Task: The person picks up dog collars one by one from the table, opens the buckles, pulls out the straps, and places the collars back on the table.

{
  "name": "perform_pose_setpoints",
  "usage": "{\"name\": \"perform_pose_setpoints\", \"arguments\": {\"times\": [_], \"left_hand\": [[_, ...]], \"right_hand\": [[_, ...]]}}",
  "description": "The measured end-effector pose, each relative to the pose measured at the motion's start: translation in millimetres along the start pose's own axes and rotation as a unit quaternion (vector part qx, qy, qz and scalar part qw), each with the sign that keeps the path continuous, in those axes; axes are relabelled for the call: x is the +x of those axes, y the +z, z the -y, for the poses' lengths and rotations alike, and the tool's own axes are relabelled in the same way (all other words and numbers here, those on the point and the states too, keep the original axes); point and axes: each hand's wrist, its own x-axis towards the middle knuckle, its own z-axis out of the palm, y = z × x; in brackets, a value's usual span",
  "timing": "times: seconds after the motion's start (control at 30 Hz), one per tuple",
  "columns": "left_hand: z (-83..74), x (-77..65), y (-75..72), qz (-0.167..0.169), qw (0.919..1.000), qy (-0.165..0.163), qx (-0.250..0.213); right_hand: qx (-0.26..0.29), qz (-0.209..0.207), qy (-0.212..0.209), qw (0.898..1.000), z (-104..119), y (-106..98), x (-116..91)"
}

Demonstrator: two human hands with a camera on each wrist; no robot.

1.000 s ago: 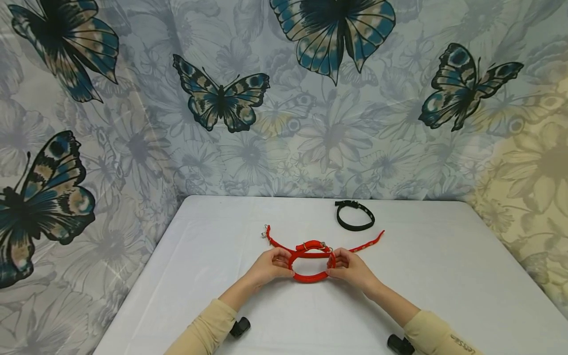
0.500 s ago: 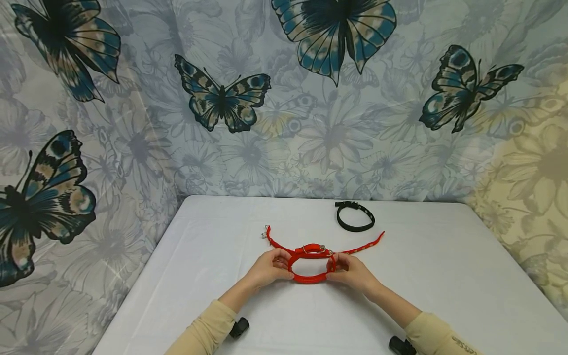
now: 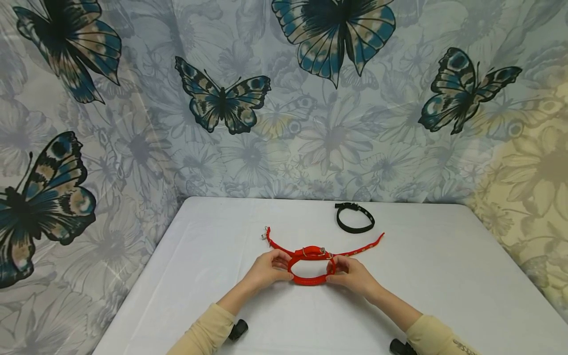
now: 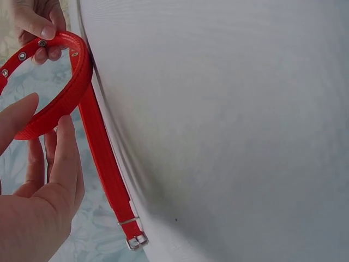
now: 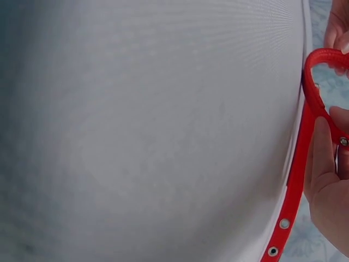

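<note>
Both hands (image 3: 267, 269) (image 3: 355, 277) hold a red loop (image 3: 309, 281) — black band (image 3: 356, 230) lying beyond.

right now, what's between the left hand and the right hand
The head view shows a red strap loop, held by left hand and right hand.

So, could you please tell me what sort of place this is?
Probably an indoor work area: a white table, a butterfly-print backdrop behind it, and a red strap being handled there.
</note>
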Motion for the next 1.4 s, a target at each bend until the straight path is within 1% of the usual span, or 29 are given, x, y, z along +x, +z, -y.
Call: {"name": "perform_pose_setpoints", "arguments": {"times": [0.17,0.3,0.53,0.67,0.8,0.93,0.97,1.07,1.17,1.2,1.27,1.33,1.4], "left_hand": [[-4.7,1.6,-3.7,-0.008,0.9996,0.027,0.009],[-7.3,2.8,-5.1,-0.009,0.9993,0.036,0.007],[-7.9,2.8,-4.8,-0.007,0.9992,0.038,0.005],[-8.5,2.6,-5.0,-0.006,0.9989,0.045,0.012],[-7.8,2.6,-5.7,-0.007,0.9987,0.049,0.010],[-5.3,0.0,-4.9,-0.005,0.9990,0.044,0.006],[-4.8,-1.1,-4.4,-0.004,0.9991,0.043,0.006],[-3.6,-4.8,-2.5,-0.005,0.9990,0.043,0.004],[-3.3,-8.3,-0.7,-0.007,0.9990,0.044,-0.001],[-3.3,-9.1,-0.3,-0.007,0.9989,0.045,-0.004],[-3.5,-9.6,0.2,-0.008,0.9988,0.047,-0.006],[-3.6,-10.1,0.8,-0.010,0.9986,0.051,-0.009],[-3.6,-11.2,1.3,-0.013,0.9985,0.053,-0.001]], "right_hand": [[-0.017,-0.008,0.006,1.000,1,-1,3],[-0.024,-0.008,-0.005,1.000,2,-2,3],[-0.018,-0.005,-0.026,1.000,3,-5,2],[-0.028,-0.012,-0.019,0.999,4,-7,3],[-0.026,-0.032,-0.009,0.999,6,-7,4],[-0.013,-0.053,0.003,0.999,10,-7,1],[-0.008,-0.055,0.007,0.998,16,-7,-2],[0.009,-0.058,0.005,0.998,17,-6,-5],[0.019,-0.053,-0.005,0.998,14,-6,-7],[0.019,-0.052,-0.010,0.998,8,-6,-5],[0.013,-0.052,-0.017,0.998,7,-7,-5],[0.008,-0.056,-0.017,0.998,6,-7,-4],[0.006,-0.062,-0.016,0.998,5,-6,-4]]}}
